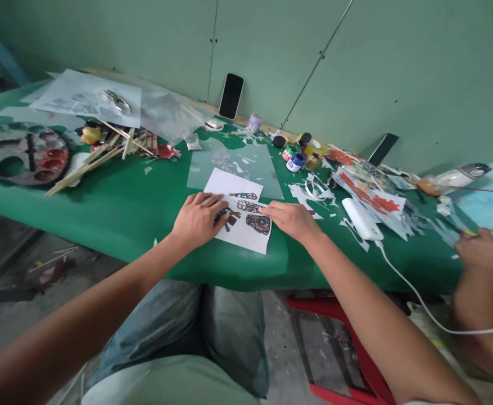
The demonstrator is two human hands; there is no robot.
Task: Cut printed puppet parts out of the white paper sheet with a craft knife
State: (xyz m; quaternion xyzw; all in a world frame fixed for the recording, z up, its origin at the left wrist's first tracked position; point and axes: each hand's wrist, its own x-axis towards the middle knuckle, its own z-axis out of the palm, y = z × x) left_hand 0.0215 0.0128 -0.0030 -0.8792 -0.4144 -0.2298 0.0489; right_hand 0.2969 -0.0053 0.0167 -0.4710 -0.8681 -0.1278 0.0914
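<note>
A white paper sheet (243, 243) printed with dark, ornate shapes lies near the front edge of the green-covered table. My left hand (199, 219) rests over its left side, fingers stretched out and thumb apart, covering some of the print. At the right edge, my right hand (290, 218) has its fingers together on the paper, seemingly pinching it. A second white sheet (231, 181) with a similar print sticks out behind the first. Beneath that is a translucent sheet (267, 166) strewn with small paper scraps.
Left are a paint palette (31, 154) and wooden sticks (90, 163). Paint jars (296, 162), a white corded device (361, 219) and paper offcuts lie right. One phone (231, 95) leans on the wall. Another person's hand (484, 252) works far right, near a red stool (356, 349).
</note>
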